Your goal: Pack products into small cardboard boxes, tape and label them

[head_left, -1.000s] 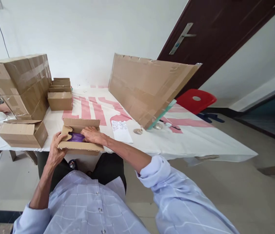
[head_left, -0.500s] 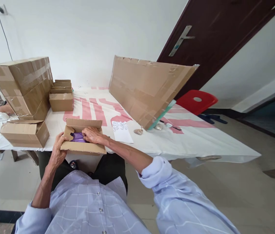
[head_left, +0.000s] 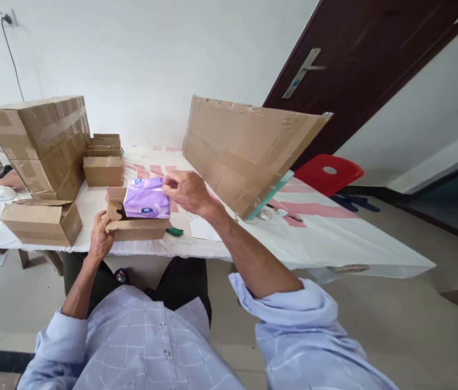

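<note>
White-clothed table (head_left: pixel 346 246) below, my right hand (head_left: pixel 191 190) pinches a glossy purple plastic pack (head_left: pixel 145 200), probably light, soft, slippery, best clasped mid-body, my left hand (head_left: pixel 101 237) gripping an open brown cardboard box (head_left: pixel 137 234).

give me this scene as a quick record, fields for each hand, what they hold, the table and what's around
left hand: the left hand holds the left end of an open box
right hand: the right hand pinches the right end of a purple packet
packet position: at the box's open top; whether fully clear of it, cannot tell
beside box: a green object; white paper, partly behind the right forearm
table: white cloth with red print
far side: a slanted cardboard sheet
beyond table: a red chair
</note>
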Tool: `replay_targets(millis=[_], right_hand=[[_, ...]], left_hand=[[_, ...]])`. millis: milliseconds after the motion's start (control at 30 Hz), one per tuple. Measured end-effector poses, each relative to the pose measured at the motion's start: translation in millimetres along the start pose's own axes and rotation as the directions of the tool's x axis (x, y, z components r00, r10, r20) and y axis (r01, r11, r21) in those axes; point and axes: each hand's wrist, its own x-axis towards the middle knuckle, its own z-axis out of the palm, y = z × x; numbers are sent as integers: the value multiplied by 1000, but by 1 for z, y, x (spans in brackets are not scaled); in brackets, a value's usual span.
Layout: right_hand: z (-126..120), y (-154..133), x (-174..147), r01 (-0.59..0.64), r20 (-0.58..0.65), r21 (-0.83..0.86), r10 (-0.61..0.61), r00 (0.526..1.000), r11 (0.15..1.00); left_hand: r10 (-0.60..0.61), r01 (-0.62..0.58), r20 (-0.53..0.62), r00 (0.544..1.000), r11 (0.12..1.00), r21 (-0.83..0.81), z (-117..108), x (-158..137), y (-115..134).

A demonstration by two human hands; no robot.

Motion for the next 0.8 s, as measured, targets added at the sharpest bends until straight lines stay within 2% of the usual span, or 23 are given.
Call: replay_targets(millis=[133,200,267,333,400,467,500,600,700,800], right_hand=[[-21,15,-10,-14,-98,285,43,994,959],[-27,18,-18,-19,-89,393,59,994,919],[-28,18,-26,-39,-48,469,70,996,882],[-25,16,-35,-64,2,520,74,997,852],[-18,12,-44,-82,44,567,69,997,820],[-10,7,-52,-105,77,613,74,994,783],[-7,5,-56,-119,86,632,83,993,766],[-4,-2,-67,-104,52,702,95,994,704],[-5,-6,-76,-28,30,824,6,1000,565],[1,-9,-80,-16,35,877,-30,999,480]], left_hand=[[-33,34,-32,999,999,23,0,20,3],[-19,22,-69,997,999,38,-12,24,15],[47,-46,-76,996,999,10,-28,23,36],[183,-177,38,982,975,-132,-43,19,62],[306,-245,203,930,929,-278,-52,16,88],[359,-270,290,887,914,-304,-54,15,107],[362,-274,302,882,915,-296,-54,16,113],[307,-223,251,918,923,-314,-53,20,123],[115,-35,180,977,918,-396,-58,27,129],[-15,111,201,980,873,-475,-64,36,138]])
